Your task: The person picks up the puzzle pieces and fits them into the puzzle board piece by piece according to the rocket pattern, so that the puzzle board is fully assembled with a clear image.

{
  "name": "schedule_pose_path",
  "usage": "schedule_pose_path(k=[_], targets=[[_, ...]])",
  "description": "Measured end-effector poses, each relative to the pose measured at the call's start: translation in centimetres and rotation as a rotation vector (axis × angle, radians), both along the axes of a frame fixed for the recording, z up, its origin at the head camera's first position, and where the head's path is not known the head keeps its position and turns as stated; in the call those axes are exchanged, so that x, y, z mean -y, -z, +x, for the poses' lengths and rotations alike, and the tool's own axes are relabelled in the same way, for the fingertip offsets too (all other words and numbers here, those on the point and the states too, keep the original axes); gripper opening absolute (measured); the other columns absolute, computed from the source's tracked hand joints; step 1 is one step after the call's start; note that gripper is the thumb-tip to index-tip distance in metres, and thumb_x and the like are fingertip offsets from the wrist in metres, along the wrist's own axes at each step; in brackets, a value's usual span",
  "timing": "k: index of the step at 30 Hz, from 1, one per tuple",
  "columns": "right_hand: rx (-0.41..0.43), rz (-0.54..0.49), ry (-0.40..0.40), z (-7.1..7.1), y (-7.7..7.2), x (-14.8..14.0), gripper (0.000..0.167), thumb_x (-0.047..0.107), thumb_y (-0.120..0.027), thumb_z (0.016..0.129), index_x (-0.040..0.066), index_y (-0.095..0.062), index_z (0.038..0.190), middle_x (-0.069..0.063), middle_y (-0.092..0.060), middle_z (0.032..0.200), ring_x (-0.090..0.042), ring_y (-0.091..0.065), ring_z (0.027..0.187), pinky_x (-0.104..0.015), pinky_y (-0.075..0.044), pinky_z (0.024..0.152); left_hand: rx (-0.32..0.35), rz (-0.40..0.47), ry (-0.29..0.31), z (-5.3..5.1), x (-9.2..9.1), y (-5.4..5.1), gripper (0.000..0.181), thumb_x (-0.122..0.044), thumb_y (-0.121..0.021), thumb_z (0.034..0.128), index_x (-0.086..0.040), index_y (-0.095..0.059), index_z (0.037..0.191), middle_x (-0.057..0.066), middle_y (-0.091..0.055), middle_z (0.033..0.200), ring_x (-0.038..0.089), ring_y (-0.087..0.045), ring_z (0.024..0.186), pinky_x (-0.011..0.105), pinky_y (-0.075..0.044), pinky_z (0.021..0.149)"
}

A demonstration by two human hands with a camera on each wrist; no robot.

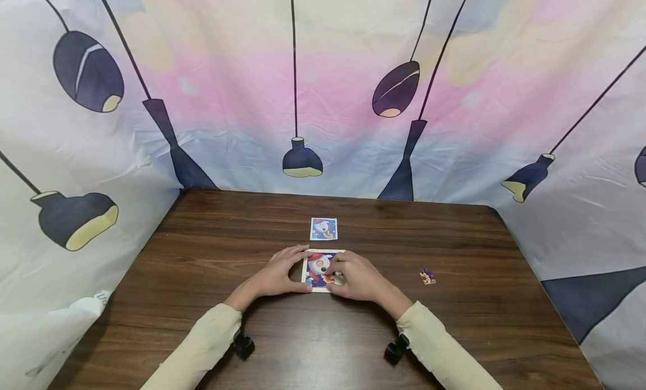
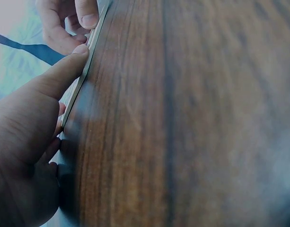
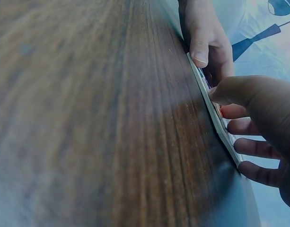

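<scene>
A small square jigsaw puzzle (image 1: 317,275) with a pale border and a bright cartoon picture lies flat on the table. My left hand (image 1: 280,272) holds its left side, thumb at the near edge and fingers toward the far left corner. From the right, my right hand (image 1: 358,275) grips the puzzle with bent fingers over the picture and the thumb at the near edge. A greyish patch shows beside those fingers. Whether a separate piece lies under them is hidden. Both wrist views show the thumbs along the board's thin edge (image 2: 81,82).
Beyond the puzzle lies a small square card (image 1: 323,229) with a similar picture. Loose purple and yellow puzzle pieces (image 1: 427,276) lie to the right, apart from the hands. The brown wooden table (image 1: 227,222) meets a printed cloth (image 1: 242,154) at its back and sides.
</scene>
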State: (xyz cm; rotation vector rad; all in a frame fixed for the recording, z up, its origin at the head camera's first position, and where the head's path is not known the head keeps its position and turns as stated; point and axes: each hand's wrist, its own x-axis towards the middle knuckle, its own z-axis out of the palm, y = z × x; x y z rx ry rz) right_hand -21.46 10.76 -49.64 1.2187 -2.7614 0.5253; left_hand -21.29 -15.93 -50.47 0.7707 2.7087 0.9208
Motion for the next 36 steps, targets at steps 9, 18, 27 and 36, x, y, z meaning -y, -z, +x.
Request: schedule_pose_path(k=[9,18,27,36], targets=[[-0.018,-0.021,0.000,0.0,0.1,0.1,0.019,0.038,-0.076,0.091,0.023,-0.081,0.102,0.006,-0.068,0.107,-0.010,-0.060,0.101,-0.035,-0.055,0.088,-0.001,-0.001,0.000,0.0,0.1,0.0,0.090,-0.060,-0.078,0.0840,-0.017,-0.044,0.156,0.005,-0.032,0.166,0.036,-0.022,0.154,0.065,-0.015,0.121],[-0.047,-0.026,-0.010,-0.1,0.3,0.1,0.015,0.035,-0.076,0.092,0.022,-0.081,0.097,0.007,-0.069,0.104,-0.010,-0.061,0.099,-0.033,-0.055,0.086,-0.008,-0.007,0.002,-0.1,0.0,0.2,0.089,-0.059,-0.078,0.0838,-0.018,-0.046,0.155,0.005,-0.033,0.165,0.036,-0.024,0.153,0.065,-0.017,0.120],[-0.066,-0.025,-0.017,-0.1,0.2,0.3,0.016,0.035,-0.077,0.092,0.022,-0.081,0.100,0.007,-0.070,0.103,-0.012,-0.061,0.097,-0.033,-0.054,0.084,-0.017,-0.013,0.021,-0.2,-0.1,0.2,0.089,-0.059,-0.078,0.0844,-0.018,-0.045,0.156,0.005,-0.032,0.166,0.036,-0.024,0.153,0.066,-0.017,0.120],[-0.018,-0.063,0.025,-0.2,0.3,-1.0,0.019,0.037,-0.074,0.094,0.024,-0.080,0.106,0.008,-0.070,0.108,-0.010,-0.059,0.099,-0.033,-0.054,0.085,-0.012,-0.011,0.011,-0.2,0.1,0.2,0.088,-0.059,-0.077,0.0849,-0.019,-0.044,0.157,0.006,-0.031,0.166,0.036,-0.022,0.154,0.065,-0.015,0.121]])
